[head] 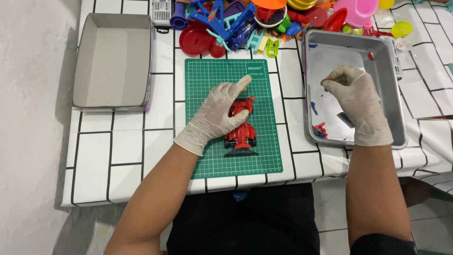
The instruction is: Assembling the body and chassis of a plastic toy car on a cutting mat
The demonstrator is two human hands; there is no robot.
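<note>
A red toy race car [241,133] lies on a green cutting mat [207,156] in the middle of the table. My left hand [218,113], in a pale glove, rests on the car's front half and grips it, index finger stretched out. My right hand [355,97], also gloved, hovers over a shiny metal tray [398,127] at the right, with thumb and fingers pinched together on something tiny and red that I cannot make out. Small red and blue parts [320,129] lie in the tray.
An open grey cardboard box [113,61] stands at the back left. A heap of colourful plastic toys [264,21] fills the back edge. The table has a white cloth with black brick lines [118,156]. A white wall runs along the left.
</note>
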